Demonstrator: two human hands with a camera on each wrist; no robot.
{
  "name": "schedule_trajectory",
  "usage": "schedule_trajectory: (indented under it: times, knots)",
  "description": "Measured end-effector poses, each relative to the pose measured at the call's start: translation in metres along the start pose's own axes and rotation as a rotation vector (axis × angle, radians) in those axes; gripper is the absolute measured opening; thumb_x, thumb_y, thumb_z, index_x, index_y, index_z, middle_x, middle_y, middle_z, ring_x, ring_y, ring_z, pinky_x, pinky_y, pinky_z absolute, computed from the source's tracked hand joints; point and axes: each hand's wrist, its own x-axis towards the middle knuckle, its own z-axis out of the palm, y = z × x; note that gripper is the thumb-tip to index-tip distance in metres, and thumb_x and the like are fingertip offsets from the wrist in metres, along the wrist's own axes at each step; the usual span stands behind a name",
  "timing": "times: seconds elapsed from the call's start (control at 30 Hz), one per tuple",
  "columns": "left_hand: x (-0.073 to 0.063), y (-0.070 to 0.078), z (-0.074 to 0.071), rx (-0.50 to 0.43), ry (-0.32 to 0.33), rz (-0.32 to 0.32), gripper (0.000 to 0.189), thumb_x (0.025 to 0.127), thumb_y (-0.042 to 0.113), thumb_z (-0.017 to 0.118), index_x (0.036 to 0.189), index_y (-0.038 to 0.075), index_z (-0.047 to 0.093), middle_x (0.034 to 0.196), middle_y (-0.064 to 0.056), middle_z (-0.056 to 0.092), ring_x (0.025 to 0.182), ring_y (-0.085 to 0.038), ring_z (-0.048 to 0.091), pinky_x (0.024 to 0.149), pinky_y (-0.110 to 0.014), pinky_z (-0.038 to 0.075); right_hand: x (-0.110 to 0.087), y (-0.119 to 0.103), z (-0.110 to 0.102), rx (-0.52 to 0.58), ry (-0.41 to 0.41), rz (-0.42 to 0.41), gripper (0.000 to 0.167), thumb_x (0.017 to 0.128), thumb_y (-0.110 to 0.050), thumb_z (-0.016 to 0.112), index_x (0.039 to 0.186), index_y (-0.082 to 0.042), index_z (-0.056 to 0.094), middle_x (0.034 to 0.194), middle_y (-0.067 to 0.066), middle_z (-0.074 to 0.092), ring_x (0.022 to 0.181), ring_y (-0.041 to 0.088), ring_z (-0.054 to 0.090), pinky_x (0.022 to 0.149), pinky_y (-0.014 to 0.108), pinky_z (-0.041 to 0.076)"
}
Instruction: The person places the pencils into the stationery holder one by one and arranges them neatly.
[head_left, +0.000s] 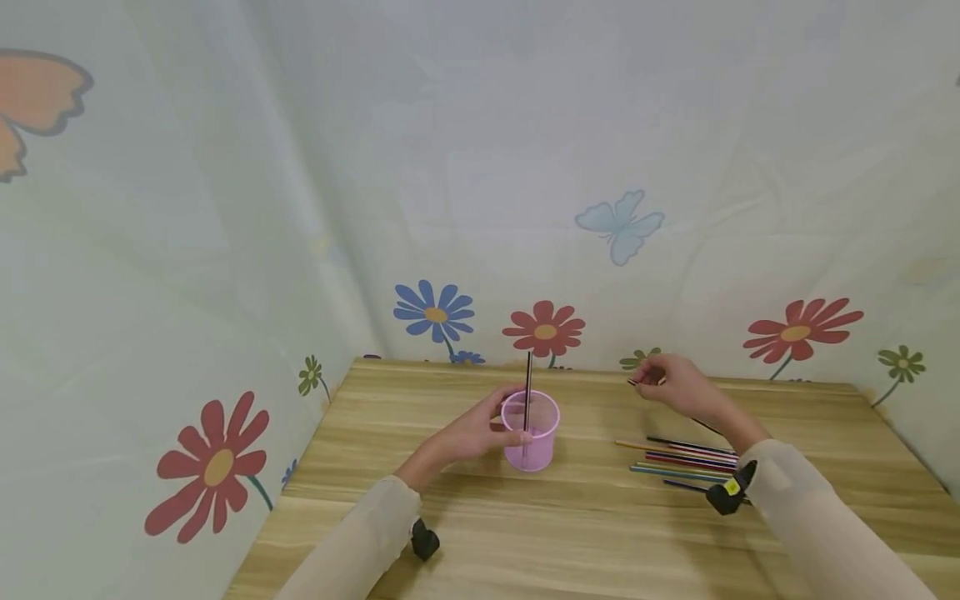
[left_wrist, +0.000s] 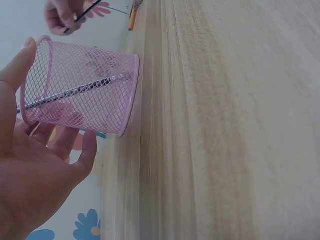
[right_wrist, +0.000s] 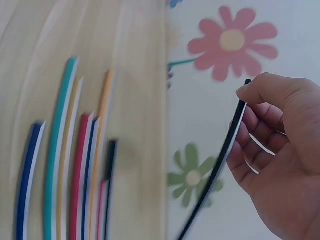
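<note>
A pink mesh pen cup (head_left: 536, 461) stands upright on the table, and my left hand (head_left: 471, 432) holds it with the thumb on the near side and fingers behind. Inside leans one black-and-silver striped pencil (head_left: 529, 373), its top well above the rim. To the right of the cup, my right hand (head_left: 681, 389) is raised over the table. In the right wrist view, its thumb and fingers pinch a black-and-white striped pencil (right_wrist: 216, 167) near one end; the rest slants down out of that view.
Several coloured pencils lie side by side beneath my right forearm, among them a teal one (right_wrist: 56, 150), a red one (right_wrist: 80, 170), an orange one (right_wrist: 103, 105) and a dark blue one (right_wrist: 29, 170). Behind the wooden table (head_left: 570, 542) hangs a flower-printed cloth (head_left: 495, 167).
</note>
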Motion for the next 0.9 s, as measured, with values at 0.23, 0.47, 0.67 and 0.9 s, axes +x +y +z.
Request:
schedule_trajectory:
  times: [0.23,0.47,0.67,0.9]
  knots:
    - [0.001,0.001,0.000,-0.040,-0.024,0.044,0.077,0.098,0.022,0.080,0.160,0.013,0.036,0.158,-0.014,0.046,0.145,-0.028,0.047,0.116,-0.052,0.045,0.013,-0.037,-0.001,0.038,0.015,-0.056,0.007,0.098,-0.003,0.072,0.103,-0.003,0.068,0.094,0.003,0.067,0.088,0.021,0.063,0.076,0.028,0.056]
    - [0.001,0.001,0.000,-0.032,-0.022,0.034,0.079,0.098,0.023,0.080,0.161,0.011,0.034,0.158,-0.013,0.047,0.144,-0.026,0.048,0.116,-0.049,0.047,0.023,-0.076,0.001,0.170,0.044,-0.090,0.010,0.100,-0.009,0.073,0.107,-0.004,0.068,0.104,0.009,0.068,0.095,0.025,0.064,0.081,0.025,0.056]
    - [0.001,0.001,0.000,-0.039,-0.026,0.041,0.078,0.098,0.023,0.079,0.161,0.013,0.035,0.158,-0.016,0.046,0.144,-0.027,0.048,0.116,-0.050,0.046,0.030,-0.101,0.003,0.249,0.119,-0.137,0.014,0.102,-0.013,0.073,0.110,-0.003,0.067,0.104,0.012,0.068,0.094,0.027,0.065,0.080,0.023,0.056]
    - [0.001,0.001,0.000,-0.040,-0.015,0.034,0.076,0.097,0.024,0.080,0.160,0.016,0.037,0.156,-0.009,0.049,0.144,-0.025,0.049,0.116,-0.048,0.046,0.037,-0.127,0.002,0.363,0.199,-0.186,0.016,0.102,-0.012,0.073,0.110,0.000,0.066,0.103,0.014,0.070,0.094,0.032,0.068,0.082,0.022,0.058]
